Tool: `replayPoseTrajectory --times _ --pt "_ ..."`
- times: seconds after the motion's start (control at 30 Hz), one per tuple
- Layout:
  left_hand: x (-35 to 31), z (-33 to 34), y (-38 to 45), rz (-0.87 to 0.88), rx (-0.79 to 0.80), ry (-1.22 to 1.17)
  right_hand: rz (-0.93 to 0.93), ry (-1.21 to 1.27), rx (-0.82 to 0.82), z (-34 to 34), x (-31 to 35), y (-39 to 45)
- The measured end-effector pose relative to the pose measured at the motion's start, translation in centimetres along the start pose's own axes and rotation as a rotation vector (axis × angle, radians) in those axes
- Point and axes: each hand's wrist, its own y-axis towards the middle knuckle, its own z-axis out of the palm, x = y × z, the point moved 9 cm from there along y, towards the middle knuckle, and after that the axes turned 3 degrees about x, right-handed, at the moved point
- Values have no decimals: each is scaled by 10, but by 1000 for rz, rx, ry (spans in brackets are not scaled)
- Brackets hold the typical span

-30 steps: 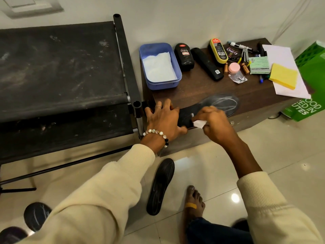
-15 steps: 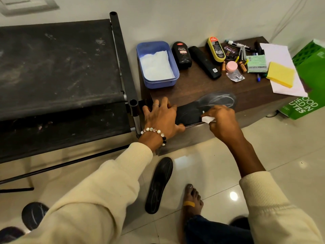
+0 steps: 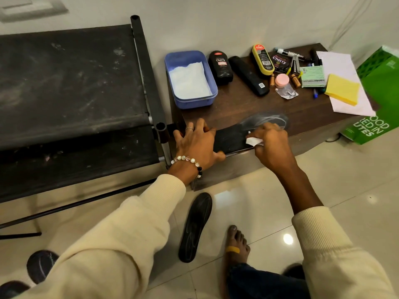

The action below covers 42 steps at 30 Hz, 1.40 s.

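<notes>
A black shoe insole [image 3: 232, 138] lies along the front edge of a low brown wooden table [image 3: 244, 108]. Its toe end is smeared whitish. My left hand [image 3: 197, 142] presses flat on the heel end, fingers spread, thumb at the table's front edge. My right hand [image 3: 269, 143] pinches a small white wipe [image 3: 252, 141] against the middle of the insole. A second black insole [image 3: 195, 226] lies on the tiled floor below.
On the table stand a blue tub [image 3: 191, 79] with white tissue, a black polish bottle [image 3: 220, 66], a black brush [image 3: 248, 75], a yellow shoe-shine sponge [image 3: 262, 59], pens, papers and yellow sticky notes [image 3: 342, 91]. A black shoe rack [image 3: 71, 83] stands left, a green box [image 3: 382, 93] right.
My right hand with the wipe has moved along the insole, from near my left hand toward the toe end. My left hand keeps its hold.
</notes>
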Motion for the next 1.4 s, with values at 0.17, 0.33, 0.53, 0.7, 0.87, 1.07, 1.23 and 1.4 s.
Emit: replayPoseTrajectory --times 0.17,0.33,0.53,0.7,0.87,1.07,1.23,1.4 --pt "-1 0 1 -2 3 -9 -6 58 -93 1 21 10" --pt "1 0 0 6 -18 -13 -168 0 -42 18 54 15" --pt "2 0 0 9 -18 -27 -488 73 58 20 78 -8" --pt "3 0 1 -6 8 -23 -335 99 117 5 24 -7" --pt "2 1 1 -7 17 -15 -11 220 -176 -10 -1 3" --pt "2 -1 0 0 -16 -26 -186 122 -87 19 48 12" --pt "3 -1 0 6 -16 -19 -494 133 2 9 60 -9" --pt "3 1 1 3 1 -19 -108 76 -136 -9 -7 2"
